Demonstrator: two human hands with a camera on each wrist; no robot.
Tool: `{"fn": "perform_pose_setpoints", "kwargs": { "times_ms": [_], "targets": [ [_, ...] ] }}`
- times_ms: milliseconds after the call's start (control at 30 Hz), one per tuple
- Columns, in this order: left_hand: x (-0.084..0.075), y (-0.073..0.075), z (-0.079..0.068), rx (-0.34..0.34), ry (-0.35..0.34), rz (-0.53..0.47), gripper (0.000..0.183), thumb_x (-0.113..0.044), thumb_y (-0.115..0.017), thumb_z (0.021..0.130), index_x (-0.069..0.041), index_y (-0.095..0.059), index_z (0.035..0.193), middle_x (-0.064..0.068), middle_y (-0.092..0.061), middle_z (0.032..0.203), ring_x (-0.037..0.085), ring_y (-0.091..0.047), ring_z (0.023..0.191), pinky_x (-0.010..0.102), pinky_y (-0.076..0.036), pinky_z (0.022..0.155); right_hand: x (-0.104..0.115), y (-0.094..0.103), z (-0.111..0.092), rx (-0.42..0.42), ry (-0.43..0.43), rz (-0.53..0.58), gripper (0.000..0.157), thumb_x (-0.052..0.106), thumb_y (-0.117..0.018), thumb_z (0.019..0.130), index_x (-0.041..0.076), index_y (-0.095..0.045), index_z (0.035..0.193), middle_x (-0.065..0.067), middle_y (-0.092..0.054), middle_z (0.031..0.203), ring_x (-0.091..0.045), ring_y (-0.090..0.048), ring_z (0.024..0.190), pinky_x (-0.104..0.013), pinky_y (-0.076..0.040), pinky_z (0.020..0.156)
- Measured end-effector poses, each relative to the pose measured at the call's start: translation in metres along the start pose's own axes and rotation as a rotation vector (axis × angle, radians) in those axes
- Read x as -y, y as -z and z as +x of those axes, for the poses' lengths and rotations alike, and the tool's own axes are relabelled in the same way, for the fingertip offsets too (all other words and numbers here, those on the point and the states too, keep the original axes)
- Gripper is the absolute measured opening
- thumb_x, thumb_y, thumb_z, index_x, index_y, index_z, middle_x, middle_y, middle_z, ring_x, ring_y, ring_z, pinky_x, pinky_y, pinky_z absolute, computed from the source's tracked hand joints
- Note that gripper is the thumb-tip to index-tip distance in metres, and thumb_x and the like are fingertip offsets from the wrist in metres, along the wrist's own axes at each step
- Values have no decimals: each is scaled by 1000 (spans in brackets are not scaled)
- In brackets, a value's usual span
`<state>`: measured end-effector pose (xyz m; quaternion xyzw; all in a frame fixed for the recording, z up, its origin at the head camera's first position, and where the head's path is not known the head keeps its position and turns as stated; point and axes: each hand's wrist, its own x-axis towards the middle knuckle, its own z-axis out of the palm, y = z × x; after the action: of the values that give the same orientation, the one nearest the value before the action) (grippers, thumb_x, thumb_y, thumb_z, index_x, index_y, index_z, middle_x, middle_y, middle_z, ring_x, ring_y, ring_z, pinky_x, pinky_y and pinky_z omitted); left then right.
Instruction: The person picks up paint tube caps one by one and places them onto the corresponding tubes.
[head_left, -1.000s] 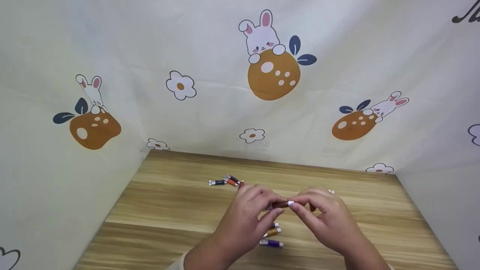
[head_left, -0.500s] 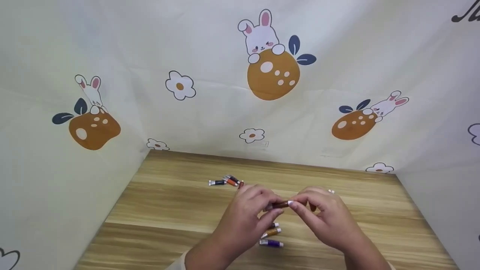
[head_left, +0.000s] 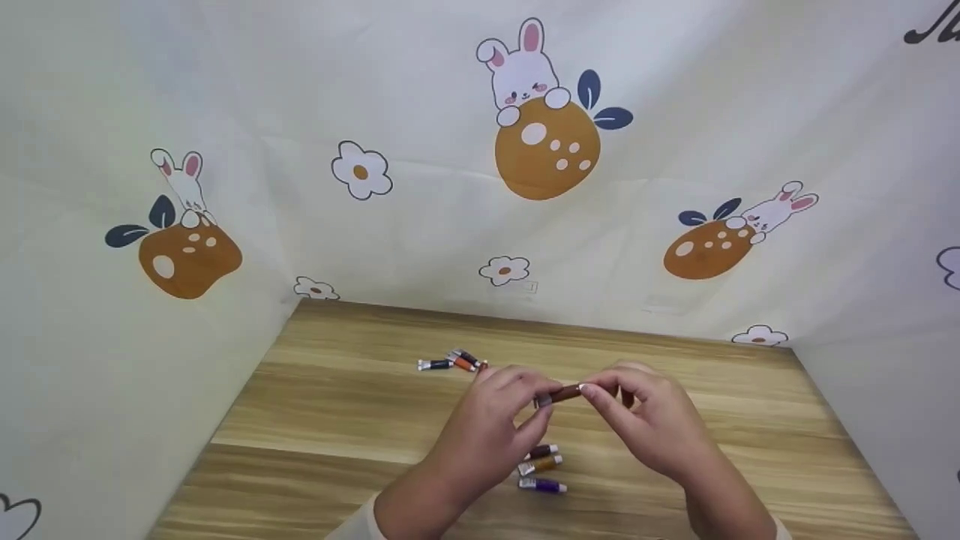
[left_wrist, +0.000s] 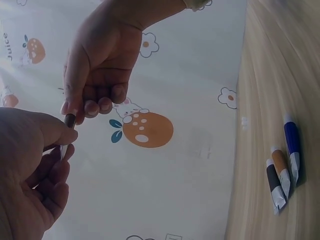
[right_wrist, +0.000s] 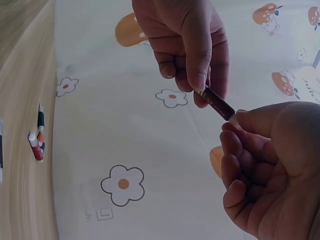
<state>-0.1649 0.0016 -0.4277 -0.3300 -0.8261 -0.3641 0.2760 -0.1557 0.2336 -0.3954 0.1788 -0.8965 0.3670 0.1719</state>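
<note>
Between my two hands is a small reddish-brown paint tube with a white cap. My left hand pinches it near its silvery flat end with thumb and fingers. My right hand pinches the white cap between thumb and forefinger, hiding most of it in the head view. In the right wrist view small pale print runs along the tube's dark body. The tube is held above the table, tilted slightly up toward the right hand.
Below the hands lie a dark brown tube, an ochre tube and a purple tube. Farther back is a cluster with a dark green tube, an orange tube and a red tube. Printed curtains surround the wooden table.
Both hands have risen slightly in the head view, tilting the paint tube up toward the right. The left fingers now sit closer to its flat end, so more of the tube shows.
</note>
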Motion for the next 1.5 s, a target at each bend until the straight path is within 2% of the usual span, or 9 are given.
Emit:
{"fn": "perform_pose_setpoints", "kwargs": {
  "times_ms": [167,367,533,733,833,933,1067,1300,1500],
  "targets": [
    [5,-4,0,22,34,-10,20,-18,-82,95,-24,-80,114,-12,-79,112,9,-71,103,32,-58,92,-6,0,5,42,-37,-20,12,27,-77,101,37,-80,96,21,-65,82,-4,-56,76,-24,-47,67],
    [16,-11,1,83,92,-9,17,-20,-81,96,-23,-80,112,-12,-80,114,10,-72,105,32,-58,94,-19,0,12,71,-73,-28,6,34,-78,99,31,-82,102,19,-75,94,-3,-64,84,-26,-54,79],
    [30,-20,1,175,168,-2,17,-19,-81,96,-26,-80,111,-15,-79,113,6,-72,106,35,-58,101,-33,0,19,61,-117,-55,21,37,-79,98,24,-82,114,12,-78,102,-9,-70,97,-34,-57,89],
    [47,-35,-2,330,266,-32,16,-19,-81,96,-25,-82,110,-12,-80,112,6,-74,106,37,-60,102,-50,0,26,72,-168,-116,34,44,-74,101,19,-79,123,0,-79,120,-20,-71,111,-45,-58,96],
    [54,-42,-4,398,274,-26,14,-19,-82,95,-23,-83,108,-9,-81,110,8,-74,105,33,-61,98,-58,1,30,70,-182,-131,33,43,-73,102,19,-78,124,1,-78,121,-18,-70,111,-42,-57,95],
    [61,-47,-8,463,294,-35,10,-17,-83,93,-20,-84,103,-7,-81,104,9,-73,99,30,-60,92,-68,0,33,55,-190,-136,31,39,-76,101,18,-79,123,3,-76,112,-16,-68,102,-35,-56,87],
    [70,-52,-14,539,360,-38,7,-15,-82,93,-19,-83,98,-6,-80,99,8,-69,92,29,-58,87,-81,-1,37,38,-204,-161,32,36,-79,98,15,-79,123,2,-72,102,-17,-65,97,-32,-52,81],
    [84,-59,-22,558,406,-42,10,-11,-81,90,-19,-83,96,-6,-79,98,8,-68,90,31,-57,86,-100,-1,40,81,-255,-178,39,37,-78,99,12,-76,128,-5,-71,111,-24,-66,104,-38,-53,84],
    [90,-64,-27,563,431,-70,14,-8,-81,87,-19,-82,95,-6,-77,95,5,-63,84,27,-54,80,-116,-2,42,112,-305,-178,49,46,-76,99,12,-74,133,-8,-69,116,-27,-64,109,-41,-52,85]
  ]
}}
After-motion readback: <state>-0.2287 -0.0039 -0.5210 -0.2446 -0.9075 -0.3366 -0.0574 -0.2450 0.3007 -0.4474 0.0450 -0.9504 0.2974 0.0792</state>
